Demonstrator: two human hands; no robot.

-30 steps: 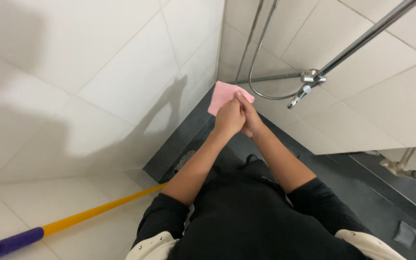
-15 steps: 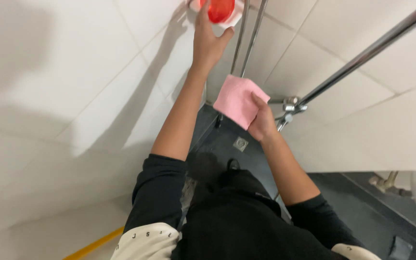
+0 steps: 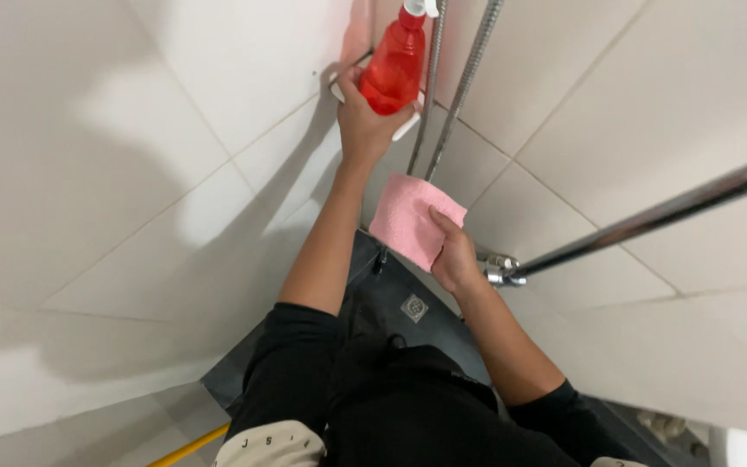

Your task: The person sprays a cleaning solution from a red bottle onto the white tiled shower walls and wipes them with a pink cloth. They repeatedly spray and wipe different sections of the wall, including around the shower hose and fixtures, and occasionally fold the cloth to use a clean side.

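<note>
head view: the person's left hand (image 3: 363,121) is raised to the tiled wall (image 3: 131,130), fingers wrapped around the base of a red spray bottle (image 3: 395,60) that sits on a small white shelf (image 3: 408,128). the right hand (image 3: 456,255) grips a folded pink cloth (image 3: 410,218), held up near the metal hose (image 3: 460,86), just beside a chrome fitting (image 3: 503,270) and rail (image 3: 667,212). below lies a dark floor with a drain (image 3: 414,307).
</note>
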